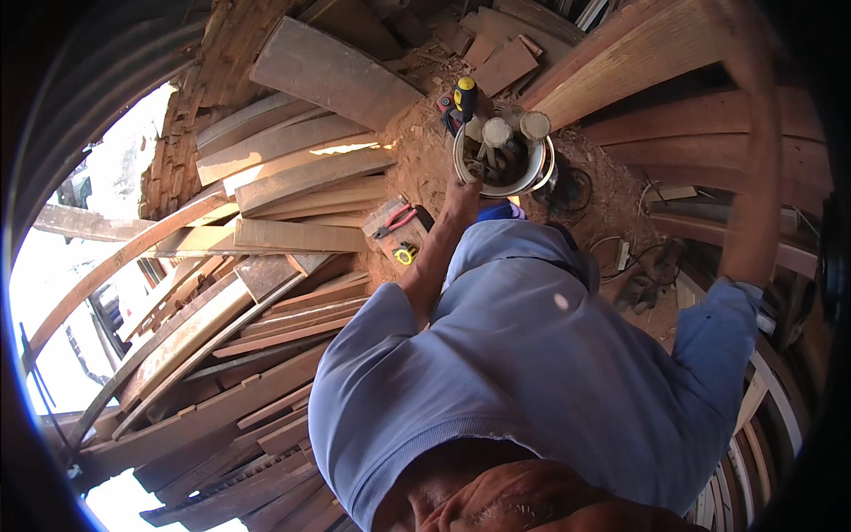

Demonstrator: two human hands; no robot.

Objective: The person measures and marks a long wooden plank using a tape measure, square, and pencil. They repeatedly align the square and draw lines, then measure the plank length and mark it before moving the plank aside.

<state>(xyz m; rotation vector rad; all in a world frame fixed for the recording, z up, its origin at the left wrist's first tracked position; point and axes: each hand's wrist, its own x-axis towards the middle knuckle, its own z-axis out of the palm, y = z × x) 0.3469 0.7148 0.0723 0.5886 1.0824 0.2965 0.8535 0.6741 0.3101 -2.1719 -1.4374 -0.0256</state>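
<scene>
My left hand is closed on the near left rim of a white bucket, which stands between my legs. Several tools stick up out of it. Among them are pale, round-ended pieces and a screwdriver with a yellow and black handle. The lower part of the bucket's contents is dark and hard to make out. My right arm is raised along the right side, far from the bucket. At the upper edge my right hand is dim and cut off, so its fingers do not show.
Left of my left forearm, red-handled pliers lie on a small wooden block, with a yellow tape measure beside them. Stacked boards fill the left side. A wide plank slants in at the upper right. Cables lie on the dusty ground.
</scene>
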